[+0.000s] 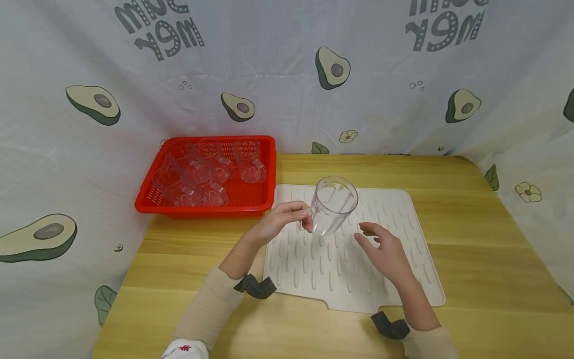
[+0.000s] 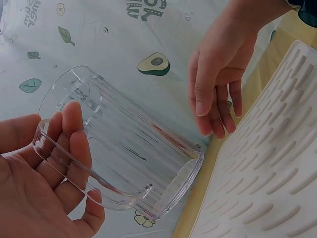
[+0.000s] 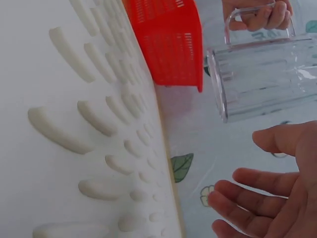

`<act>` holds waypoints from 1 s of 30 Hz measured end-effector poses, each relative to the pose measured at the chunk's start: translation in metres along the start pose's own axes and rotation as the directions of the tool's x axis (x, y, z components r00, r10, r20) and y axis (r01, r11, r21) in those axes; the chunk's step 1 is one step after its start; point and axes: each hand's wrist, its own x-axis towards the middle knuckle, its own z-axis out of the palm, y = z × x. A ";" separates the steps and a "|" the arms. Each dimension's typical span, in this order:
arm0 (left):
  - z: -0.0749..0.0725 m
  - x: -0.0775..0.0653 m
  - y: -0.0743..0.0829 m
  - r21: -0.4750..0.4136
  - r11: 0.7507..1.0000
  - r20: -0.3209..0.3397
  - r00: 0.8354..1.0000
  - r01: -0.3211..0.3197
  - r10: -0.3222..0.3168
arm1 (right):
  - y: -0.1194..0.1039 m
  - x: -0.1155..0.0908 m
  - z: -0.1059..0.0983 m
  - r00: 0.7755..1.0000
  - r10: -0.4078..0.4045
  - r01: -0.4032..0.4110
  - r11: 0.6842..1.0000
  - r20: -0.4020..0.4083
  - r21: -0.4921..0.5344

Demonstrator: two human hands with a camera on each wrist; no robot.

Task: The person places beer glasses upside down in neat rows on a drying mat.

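Observation:
A clear plastic mug [image 1: 334, 207] is held by its handle in my left hand [image 1: 289, 217], over the white ridged drying mat [image 1: 309, 269]. In the left wrist view, the fingers pass through the handle loop of the mug [image 2: 133, 144], which is upright with its base close over the mat. My right hand [image 1: 383, 249] hovers to the right of the mug, apart from it, fingers relaxed and holding nothing. The right wrist view shows the right hand [image 3: 267, 193] with thumb and fingers spread near the mug's side.
A red plastic basket [image 1: 206, 213] at the back left contains several more clear mugs [image 1: 202, 167]. Everything stands on a wooden table [image 1: 484, 259]. A white cloth with avocado prints [image 1: 287, 119] hangs behind and on both sides.

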 end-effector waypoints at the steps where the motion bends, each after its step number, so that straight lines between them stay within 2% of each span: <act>1: 0.000 0.000 0.000 -0.004 1.000 0.003 1.000 0.001 -0.001 | -0.001 0.001 0.001 1.000 0.023 -0.023 0.999 0.007 0.034; 7: 0.002 0.000 -0.002 -0.002 1.000 0.011 1.000 0.005 -0.005 | -0.009 0.011 0.005 0.988 0.136 -0.148 0.971 0.073 0.187; 12: 0.003 0.000 -0.003 0.003 1.000 0.013 1.000 0.019 -0.019 | -0.016 0.017 0.008 0.973 0.176 -0.212 0.938 0.148 0.273; 21: 0.005 0.000 -0.004 0.030 0.998 0.025 0.998 0.049 -0.050 | -0.018 0.025 0.012 0.939 0.181 -0.294 0.863 0.292 0.411; 27: 0.007 -0.001 0.000 0.054 0.996 0.043 0.996 0.070 -0.072 | -0.017 0.027 0.012 0.925 0.175 -0.330 0.810 0.338 0.485; 30: 0.007 -0.002 0.001 0.104 0.992 0.060 0.995 0.076 -0.082 | -0.017 0.028 0.011 0.924 0.149 -0.329 0.779 0.353 0.533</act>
